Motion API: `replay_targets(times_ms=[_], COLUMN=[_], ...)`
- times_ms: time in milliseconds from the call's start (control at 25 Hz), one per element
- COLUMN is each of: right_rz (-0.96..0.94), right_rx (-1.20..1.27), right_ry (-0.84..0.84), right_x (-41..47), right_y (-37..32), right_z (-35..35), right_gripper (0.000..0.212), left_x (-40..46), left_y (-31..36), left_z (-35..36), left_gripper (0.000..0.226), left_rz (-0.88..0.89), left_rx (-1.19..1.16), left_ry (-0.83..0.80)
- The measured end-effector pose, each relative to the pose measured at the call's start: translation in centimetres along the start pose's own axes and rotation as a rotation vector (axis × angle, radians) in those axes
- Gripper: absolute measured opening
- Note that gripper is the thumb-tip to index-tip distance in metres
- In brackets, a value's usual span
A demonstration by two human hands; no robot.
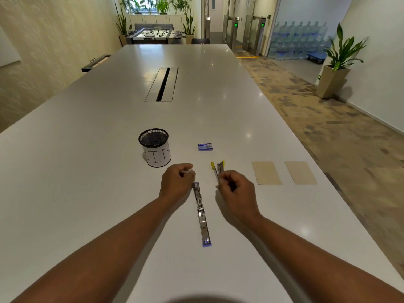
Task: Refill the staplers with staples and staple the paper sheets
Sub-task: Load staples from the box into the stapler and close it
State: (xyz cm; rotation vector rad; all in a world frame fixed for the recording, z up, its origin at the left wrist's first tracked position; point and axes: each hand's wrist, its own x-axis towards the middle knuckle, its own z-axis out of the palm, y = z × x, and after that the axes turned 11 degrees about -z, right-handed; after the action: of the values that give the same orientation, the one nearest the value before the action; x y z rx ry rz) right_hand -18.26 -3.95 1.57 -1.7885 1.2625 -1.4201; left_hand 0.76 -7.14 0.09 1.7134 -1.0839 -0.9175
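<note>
A silver stapler with purple ends (201, 213) lies fully opened out flat on the white table (109, 171), between my two hands. My left hand (177, 181) hovers at its far end with curled fingers, pinching a small pale strip (187, 171), apparently staples. A yellow-tipped stapler (218, 168) lies partly open to the right. My right hand (235, 188) curls round that stapler's near end, which it hides. A small blue staple box (205, 147) sits closed beyond the hands. Two tan paper sheets (266, 172) (300, 172) lie flat at the right.
A black mesh cup with a white label reading BIN (155, 148) stands left of the staple box. A cable slot (162, 84) runs down the table's middle further back. The table's right edge is just past the paper sheets.
</note>
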Motion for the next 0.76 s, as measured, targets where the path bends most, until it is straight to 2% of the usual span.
replay_targets(times_ms=[120,360,480,600,760], right_rz=[0.037,0.187,0.185,0.104,0.094], right_rx=[0.006,-0.037,-0.107,-0.202,-0.208], right_ry=[0.078,0.08,-0.005,-0.127,-0.215], right_x=[3.2,8.9,11.3,13.3,15.1], right_y=[1.2,5.7,7.0,7.6,7.9], right_z=[-0.1,0.7,1.8,2.8,3.2], right_gripper=[0.029,0.019,0.023,0.032,0.042], left_x=[2.1,7.5,9.9,11.7,12.9], left_y=[0.9,2.2,2.7,3.4,4.0], left_z=[1.0,3.0,4.1,4.8,5.3], left_gripper=[0.037,0.046,0.049,0.057,0.063], left_rz=[0.004,0.046,0.108,0.151,0.162], left_rx=[-0.026,0.051,0.099,0.158,0.255], left_ry=[-0.038,-0.037,-0.025,-0.046,-0.084])
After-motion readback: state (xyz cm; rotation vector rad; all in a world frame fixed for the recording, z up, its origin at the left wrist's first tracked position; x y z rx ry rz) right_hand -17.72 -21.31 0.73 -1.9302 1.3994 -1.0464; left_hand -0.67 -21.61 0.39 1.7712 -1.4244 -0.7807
